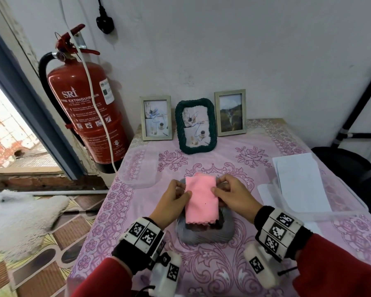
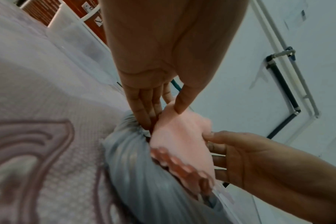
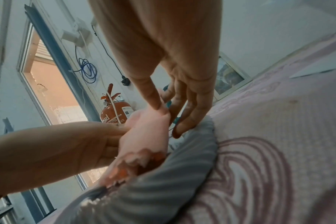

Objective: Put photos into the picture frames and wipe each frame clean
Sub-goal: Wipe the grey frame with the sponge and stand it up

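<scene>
A desk (image 1: 223,264) covered in a pink cloth printed with purple flowers and scrolls stands against a white wall. Along its far edge three picture frames stand upright: a pale frame (image 1: 156,118) on the left, a dark green braided frame (image 1: 195,126) in the middle, set slightly forward, and a second pale frame (image 1: 231,112) on the right holding a landscape photo. Near the left edge lies a clear plastic lid (image 1: 137,168). On the right sit white sheets of paper (image 1: 300,179) inside a clear plastic tray (image 1: 330,213). In the centre, a grey ribbed frame (image 1: 204,234) lies flat on the cloth, with a folded pink cloth (image 1: 201,200) draped over it.
</scene>
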